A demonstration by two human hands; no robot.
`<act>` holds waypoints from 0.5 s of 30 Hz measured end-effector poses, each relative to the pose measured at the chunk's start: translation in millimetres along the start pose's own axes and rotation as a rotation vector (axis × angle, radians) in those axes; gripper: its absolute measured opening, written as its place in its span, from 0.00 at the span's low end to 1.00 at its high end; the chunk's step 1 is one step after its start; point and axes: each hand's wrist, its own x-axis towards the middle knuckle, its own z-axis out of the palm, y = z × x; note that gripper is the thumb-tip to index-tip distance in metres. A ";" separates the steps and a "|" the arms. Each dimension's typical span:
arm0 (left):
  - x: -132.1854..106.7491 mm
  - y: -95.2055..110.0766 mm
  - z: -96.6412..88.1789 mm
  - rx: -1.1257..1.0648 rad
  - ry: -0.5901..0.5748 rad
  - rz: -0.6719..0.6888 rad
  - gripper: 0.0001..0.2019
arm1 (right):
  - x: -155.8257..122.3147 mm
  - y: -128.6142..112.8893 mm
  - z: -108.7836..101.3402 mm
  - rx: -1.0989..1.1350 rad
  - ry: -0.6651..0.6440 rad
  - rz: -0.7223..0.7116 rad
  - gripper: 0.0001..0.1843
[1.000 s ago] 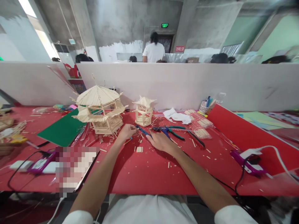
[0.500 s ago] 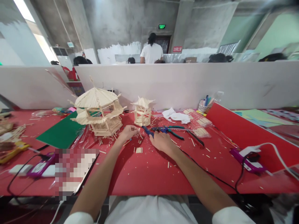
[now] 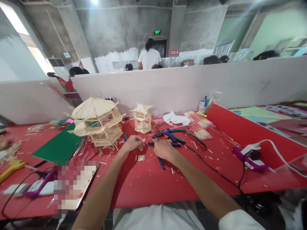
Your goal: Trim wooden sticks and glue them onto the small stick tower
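On the red table [image 3: 144,185], your left hand [image 3: 132,143] pinches a small wooden stick [image 3: 143,140]; your right hand [image 3: 164,150] is closed around blue-handled pliers [image 3: 161,163].

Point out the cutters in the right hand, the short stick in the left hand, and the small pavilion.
cutters [image 3: 161,163], head view, on the blue handle sticking out below the right hand [image 3: 164,150].
short stick [image 3: 143,140], head view, on the end poking from the left hand [image 3: 131,144].
small pavilion [image 3: 142,109], head view, on its roof.

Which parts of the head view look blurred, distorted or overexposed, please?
Head view: the window upper left is blown out; the partition bows from wide-angle distortion; a pixelated block masks the lower left; left hand pinching a stick and right hand gripping cutters look fairly sharp.
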 end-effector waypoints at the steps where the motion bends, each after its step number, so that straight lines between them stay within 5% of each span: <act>1: -1.8 2.1 0.3 -0.002 -0.008 0.010 0.15 | 2.2 2.7 -1.4 0.022 0.033 -0.005 0.20; 9: -12.8 18.7 6.4 -0.054 -0.065 0.060 0.19 | 22.9 20.1 -1.9 0.474 0.300 -0.204 0.11; 15: -8.2 13.7 8.5 -0.051 -0.066 0.062 0.19 | 27.2 19.8 7.7 0.700 0.359 -0.293 0.12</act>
